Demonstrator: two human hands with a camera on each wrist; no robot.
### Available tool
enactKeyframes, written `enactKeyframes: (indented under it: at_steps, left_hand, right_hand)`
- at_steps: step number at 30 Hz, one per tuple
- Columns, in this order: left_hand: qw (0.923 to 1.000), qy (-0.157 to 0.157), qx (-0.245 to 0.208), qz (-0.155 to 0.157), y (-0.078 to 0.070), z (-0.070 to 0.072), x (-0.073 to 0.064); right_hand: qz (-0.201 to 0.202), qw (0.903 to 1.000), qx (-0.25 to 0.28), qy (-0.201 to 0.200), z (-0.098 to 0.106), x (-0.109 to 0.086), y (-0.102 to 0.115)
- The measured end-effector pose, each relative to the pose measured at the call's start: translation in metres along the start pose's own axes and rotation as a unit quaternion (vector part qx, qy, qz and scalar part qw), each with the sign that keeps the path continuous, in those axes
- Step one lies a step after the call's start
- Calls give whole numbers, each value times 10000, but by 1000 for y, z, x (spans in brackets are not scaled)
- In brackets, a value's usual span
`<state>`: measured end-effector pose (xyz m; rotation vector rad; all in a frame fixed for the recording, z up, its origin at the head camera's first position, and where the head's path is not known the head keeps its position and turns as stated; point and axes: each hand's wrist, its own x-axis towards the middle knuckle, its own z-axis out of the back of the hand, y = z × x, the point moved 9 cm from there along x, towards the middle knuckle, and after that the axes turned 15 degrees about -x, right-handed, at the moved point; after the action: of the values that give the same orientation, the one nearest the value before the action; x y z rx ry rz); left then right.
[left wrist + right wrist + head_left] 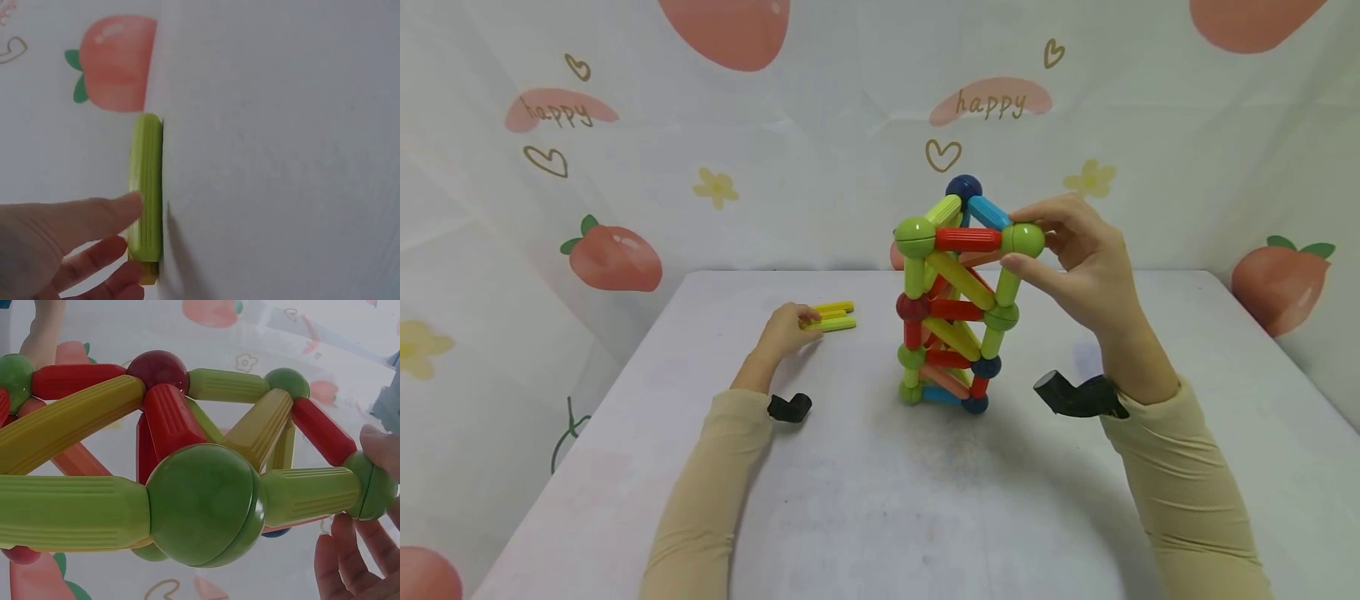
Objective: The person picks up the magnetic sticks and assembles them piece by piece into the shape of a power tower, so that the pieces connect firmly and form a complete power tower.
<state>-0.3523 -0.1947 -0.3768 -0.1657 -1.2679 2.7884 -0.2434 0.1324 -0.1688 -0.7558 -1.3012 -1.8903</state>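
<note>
A tower of magnetic building rods and balls (951, 311) stands upright on the table, with red, yellow, green and blue parts. My right hand (1078, 250) holds its top right green ball (1024, 239) between thumb and fingers; in the right wrist view the fingertips (353, 550) are at that ball's underside. At the left, my left hand (786, 329) is at the near ends of several loose rods. In the left wrist view its thumb (119, 209) lies against a yellow-green rod (147, 181), fingers curled at the lower end, where a yellow rod (150, 273) partly shows.
Two yellow rods (837, 307) lie beside the yellow-green one. The white table (865, 500) runs back to a backdrop cloth (842, 125) printed with peaches, hearts and flowers. Black wrist camera mounts (1078, 396) stick out from both sleeves.
</note>
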Motion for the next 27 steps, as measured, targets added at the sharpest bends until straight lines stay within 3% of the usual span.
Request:
enactKeyframes:
  at_steps: [10,13,17,19,22,25,27]
  left_hand:
    - [9936,269,1013,418,0,-3,-3]
    - [9972,291,661,176,-13,-1,-6]
    - [9978,80,-493,-426,-45,9,-11]
    - [9912,-79,-1161,-633,-65,15,-16]
    - [9734,-267,-2051,-985,-97,24,-29]
    - [9482,-424,-2787,-1461,-129,32,-44]
    - [9267,-507,-3254,-1810,-150,37,-54]
  right_hand:
    - [-87,9999,-123,17,0,0,1]
    - [-101,9999,-109,15,0,-1,1]
    - [-125,9999,-101,-16,0,-1,0]
    - [-132,9999,-65,-32,0,-1,0]
    - [-131,9999,-65,-27,0,-2,0]
    - [-139,9999,-47,-11,-1,-3,-1]
    - [-158,9999,-16,0,-1,-3,-2]
